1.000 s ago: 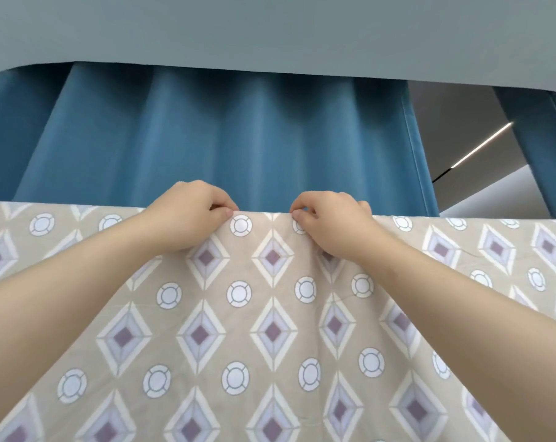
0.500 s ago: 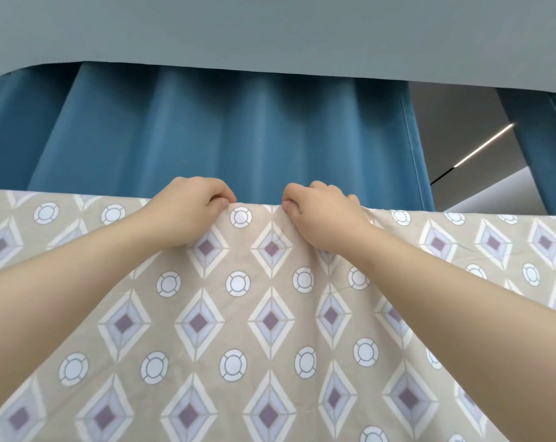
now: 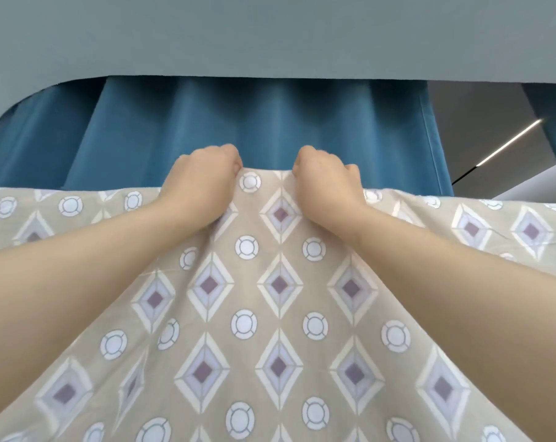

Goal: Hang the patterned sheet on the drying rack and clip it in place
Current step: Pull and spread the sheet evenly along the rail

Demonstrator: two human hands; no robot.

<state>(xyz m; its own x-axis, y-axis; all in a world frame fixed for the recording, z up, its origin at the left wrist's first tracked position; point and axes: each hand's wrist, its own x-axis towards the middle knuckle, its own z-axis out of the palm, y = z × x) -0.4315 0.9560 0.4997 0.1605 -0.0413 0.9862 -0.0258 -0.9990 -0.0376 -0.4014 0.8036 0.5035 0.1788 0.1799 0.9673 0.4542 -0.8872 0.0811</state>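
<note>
A patterned sheet [image 3: 280,314] fills the lower half of the view. It is beige with purple-centred diamonds and pale circles, and it spreads from the person's body up and away to a top edge running across the middle of the picture. What lies under that edge cannot be seen.

Behind the sheet hangs a blue curtain [image 3: 238,129] in deep folds. A flat grey ceiling [image 3: 270,33] runs above it. At far right, a thin bright light strip [image 3: 509,141] shows through a gap in the curtain.

Two bare forearms reach in from the lower corners and meet near the centre. The left hand [image 3: 203,180] and the right hand [image 3: 324,180] sit close together but apart, with one printed circle between them. Each hand is a closed fist. Its knuckles face up and its fingers are curled tightly round the sheet's top edge, gripping the cloth.

A second ago both hands pinched the edge level with the rest of it, and the edge ran almost straight across. Now the hands are higher, and the edge rises into a peak between them and slopes down on either side. The cloth below the hands is drawn into taut lines towards the fists. The gap between the hands is much as before.
</note>
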